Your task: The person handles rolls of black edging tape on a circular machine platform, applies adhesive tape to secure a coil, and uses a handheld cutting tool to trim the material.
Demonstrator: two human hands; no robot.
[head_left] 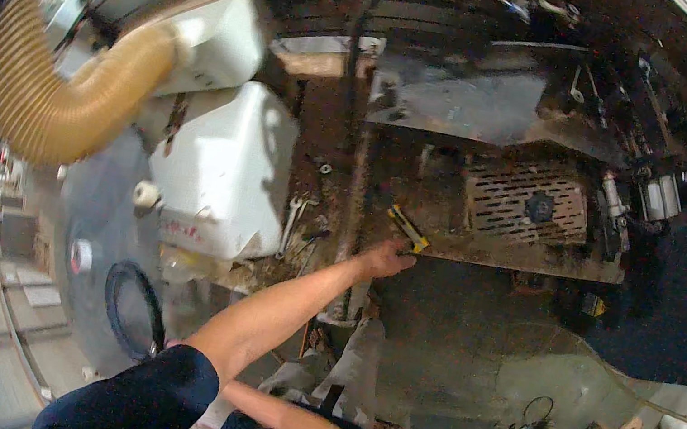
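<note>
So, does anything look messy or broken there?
It looks a bit messy: the dark brown workbench seems grimy, and slim silver metal wrenches lie loose beside the big white box-shaped casing instead of being put away. That may be normal for a workshop. I can't see a clear spill or anything plainly broken.

Open space is lying in front of the slotted plate [505, 208]; silver cylinders [662, 198] are crowding its right, a metal sheet [474, 100] is blocking behind, the left hand [386, 260] is occupying near left.
</note>
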